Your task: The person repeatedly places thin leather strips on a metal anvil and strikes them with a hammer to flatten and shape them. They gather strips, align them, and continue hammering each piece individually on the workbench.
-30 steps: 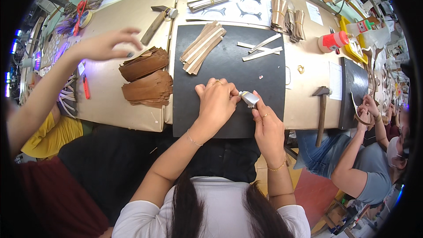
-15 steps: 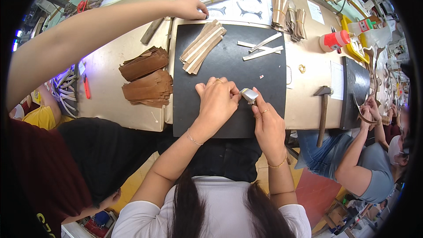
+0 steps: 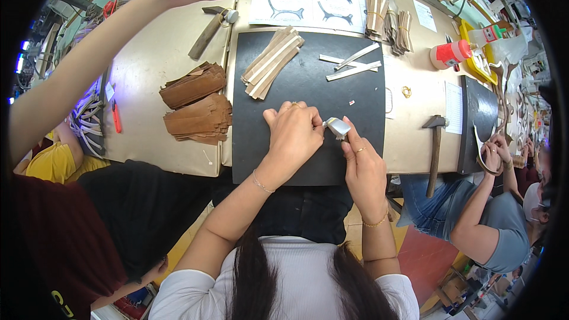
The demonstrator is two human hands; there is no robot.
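Observation:
Over the black mat (image 3: 261, 160), both hands work close together on a small curled silvery-white strip (image 3: 338, 127). My left hand (image 3: 293, 133) is closed, its thumb and fingers pinched at the left end of the strip. From the other side, my right hand (image 3: 363, 157) grips the strip between thumb and forefinger. What lies beneath my left fingers is hidden. Farther off on the mat lies a fanned pile of beige and tan strips (image 3: 272, 62). Several loose white strips (image 3: 354, 64) lie crossed to its right.
Two stacks of brown leather pieces (image 3: 198, 118) lie left of the mat. Banded strip bundles (image 3: 376, 18) and a printed sheet (image 3: 308, 0) are beyond it. A hammer (image 3: 435, 148) and red bottle (image 3: 448, 55) stand right. A co-worker's arm (image 3: 89, 65) reaches across from the left.
The co-worker's hand has lifted a banded bundle off the printed sheet and moved it up and left, uncovering a hammer head. My hands and the strip have barely shifted.

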